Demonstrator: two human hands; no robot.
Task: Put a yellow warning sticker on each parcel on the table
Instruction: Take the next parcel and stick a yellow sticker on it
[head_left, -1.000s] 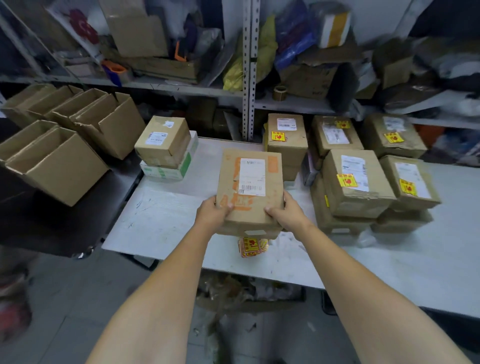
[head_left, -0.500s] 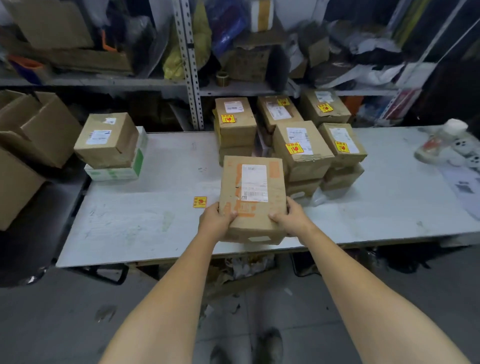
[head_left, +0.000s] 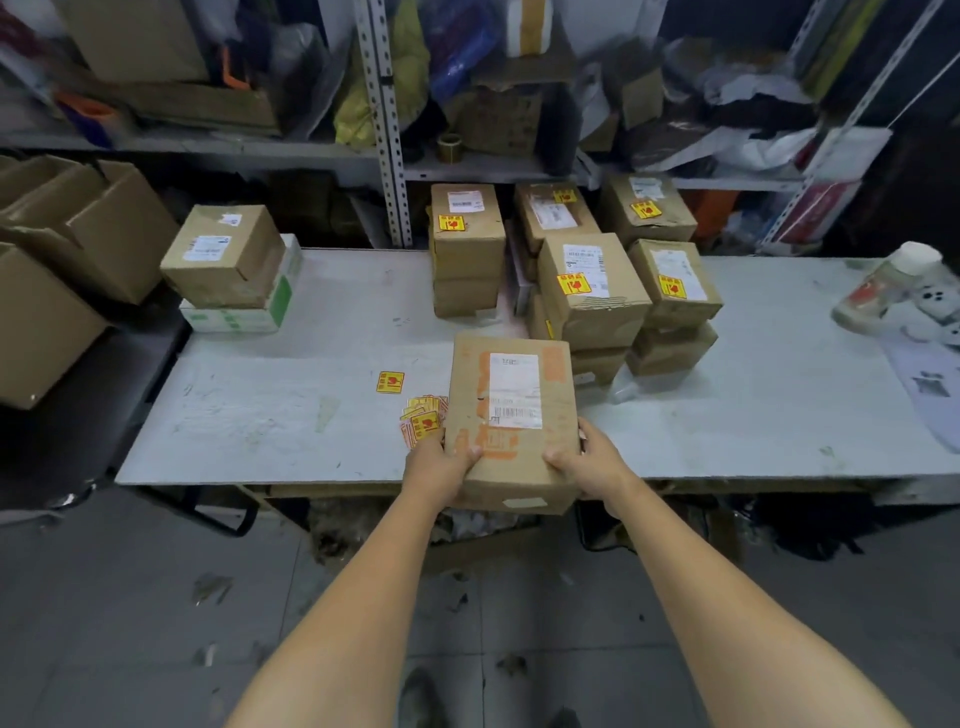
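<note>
Sticker pile (half hidden) behind parcel

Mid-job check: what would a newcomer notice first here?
The left hand and right hand grip a parcel at the near edge of the table, with no yellow sticker showing on its top. Behind it stand stickered parcels; loose stickers lie on the table just left of it.
</note>
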